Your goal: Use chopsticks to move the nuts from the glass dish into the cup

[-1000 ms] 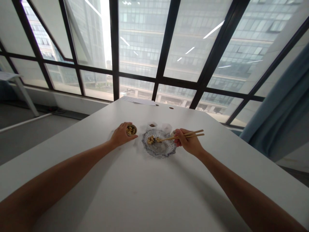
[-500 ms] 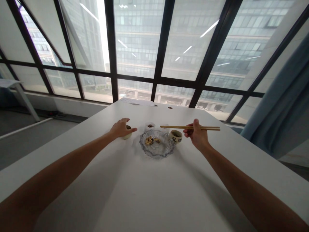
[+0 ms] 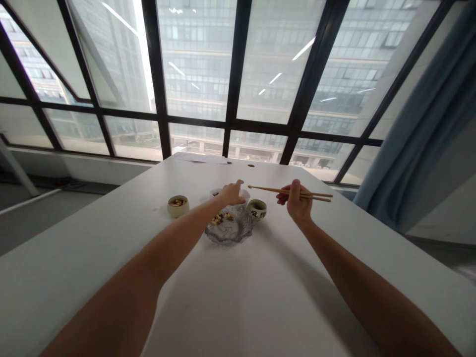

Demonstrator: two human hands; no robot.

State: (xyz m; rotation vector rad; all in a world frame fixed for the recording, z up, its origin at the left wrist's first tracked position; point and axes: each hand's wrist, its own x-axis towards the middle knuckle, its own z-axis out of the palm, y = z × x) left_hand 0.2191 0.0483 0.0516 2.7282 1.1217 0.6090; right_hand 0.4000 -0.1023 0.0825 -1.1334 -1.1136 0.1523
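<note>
My right hand (image 3: 298, 202) is closed around a pair of chopsticks (image 3: 315, 196), whose tips point left. My left hand (image 3: 231, 193) reaches over the far rim of the table things, fingers stretched out beside a translucent white plastic cup (image 3: 244, 197); whether it touches the cup I cannot tell. Below that hand lies a clear glass dish (image 3: 231, 237) with pale, nut-like pieces (image 3: 225, 217) in it, partly covered by my left forearm. A beige ceramic cup with black characters (image 3: 257, 212) stands at the dish's right. Another beige cup (image 3: 178, 208), holding similar pieces, stands to the left.
A second white plastic cup (image 3: 214, 192) is partly hidden behind my left hand. Papers (image 3: 201, 158) lie at the far end of the white table (image 3: 208, 307). Beyond are tall windows, with a blue curtain (image 3: 405, 129) on the right.
My left hand has moved right, from beside the left beige cup to the translucent plastic cup. The chopsticks stay in my right hand, tilted slightly differently. The view has shifted a little right.
</note>
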